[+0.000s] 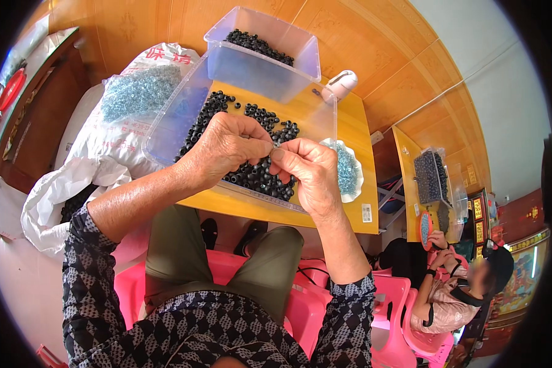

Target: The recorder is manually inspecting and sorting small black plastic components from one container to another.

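Note:
Over a shallow clear plastic tray (163,136), my left hand (228,147) and my right hand (308,170) meet with fingertips pinched together. What lies between them is too small and too covered by the fingers to make out. Below them, the tray holds many small round black pieces with holes (260,184), some gathered in heaps. Just right of my right hand, a white scalloped plate (357,191) carries small clear bluish pieces (346,170).
Behind the tray stands a deep clear bin (251,73) with more black pieces. A white sack (119,132) and a bag of bluish pieces (140,92) are at left. A white rounded object (341,84) sits at the yellow table's (349,218) back. Another person (454,294) sits at right.

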A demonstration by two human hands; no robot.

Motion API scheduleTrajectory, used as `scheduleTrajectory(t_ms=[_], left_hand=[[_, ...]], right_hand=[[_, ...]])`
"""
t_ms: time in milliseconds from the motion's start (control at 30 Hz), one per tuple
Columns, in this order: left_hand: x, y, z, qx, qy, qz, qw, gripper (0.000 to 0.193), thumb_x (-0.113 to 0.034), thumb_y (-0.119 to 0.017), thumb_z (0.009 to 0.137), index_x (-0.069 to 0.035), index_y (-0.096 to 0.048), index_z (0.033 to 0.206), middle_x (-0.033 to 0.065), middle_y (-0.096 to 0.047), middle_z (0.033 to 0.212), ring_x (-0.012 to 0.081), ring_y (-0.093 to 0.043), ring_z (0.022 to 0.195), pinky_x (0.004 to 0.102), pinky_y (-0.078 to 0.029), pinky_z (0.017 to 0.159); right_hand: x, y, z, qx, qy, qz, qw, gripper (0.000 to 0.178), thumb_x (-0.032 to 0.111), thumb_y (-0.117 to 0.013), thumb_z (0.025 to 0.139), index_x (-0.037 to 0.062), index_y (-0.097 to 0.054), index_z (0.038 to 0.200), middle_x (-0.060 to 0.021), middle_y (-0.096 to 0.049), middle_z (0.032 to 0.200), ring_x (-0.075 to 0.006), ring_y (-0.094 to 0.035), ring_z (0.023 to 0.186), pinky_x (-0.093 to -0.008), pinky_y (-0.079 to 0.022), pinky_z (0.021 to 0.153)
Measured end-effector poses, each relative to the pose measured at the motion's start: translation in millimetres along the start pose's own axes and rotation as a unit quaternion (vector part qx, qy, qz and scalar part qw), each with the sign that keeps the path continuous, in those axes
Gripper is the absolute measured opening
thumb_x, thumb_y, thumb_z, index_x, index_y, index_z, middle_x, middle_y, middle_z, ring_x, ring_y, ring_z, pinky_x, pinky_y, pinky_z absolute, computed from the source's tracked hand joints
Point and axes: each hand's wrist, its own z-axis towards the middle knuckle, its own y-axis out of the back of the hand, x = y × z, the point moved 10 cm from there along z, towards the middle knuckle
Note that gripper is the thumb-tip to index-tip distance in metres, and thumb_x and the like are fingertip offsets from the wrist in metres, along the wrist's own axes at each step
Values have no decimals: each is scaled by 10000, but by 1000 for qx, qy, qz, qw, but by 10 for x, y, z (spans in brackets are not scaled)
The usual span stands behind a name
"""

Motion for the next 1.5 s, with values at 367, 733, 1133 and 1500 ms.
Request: scheduleTrajectory(t_ms=[367, 733, 1133, 1500], left_hand=[[134, -19, 27, 13, 71, -67, 995, 131, -128, -637, 736, 0, -621, 759, 9, -511, 576, 22, -386, 439, 173, -243, 377], [136, -49, 56, 23, 46, -4, 999, 161, -180, -620, 761, -27, -612, 710, -2, -514, 564, 25, -382, 440, 179, -253, 378], [93, -81, 37, 36, 21, 33, 999, 195, -223, -580, 806, -40, -592, 738, -12, -504, 604, 25, -388, 489, 172, -284, 420], [146, -67, 17, 33, 44, -2, 999, 231, -258, -548, 889, -47, -562, 798, -15, -487, 636, 23, -373, 501, 171, -283, 420]], right_hand=[[70, -31, -39, -12, 31, -62, 998, 113, 77, -649, 772, -25, -606, 796, -43, -605, 654, -53, -515, 562, -183, -388, 503], [88, -48, -59, -14, 49, -101, 994, 100, 70, -639, 762, -22, -601, 770, -39, -598, 642, -53, -513, 563, -187, -385, 500], [80, -55, -49, -11, 52, -97, 994, 117, 93, -635, 794, -18, -605, 772, -27, -594, 647, -46, -509, 569, -176, -388, 512], [184, -35, -61, -66, 139, -107, 982, 112, 18, -668, 785, -26, -603, 865, -18, -607, 762, -51, -546, 684, -187, -461, 625]])
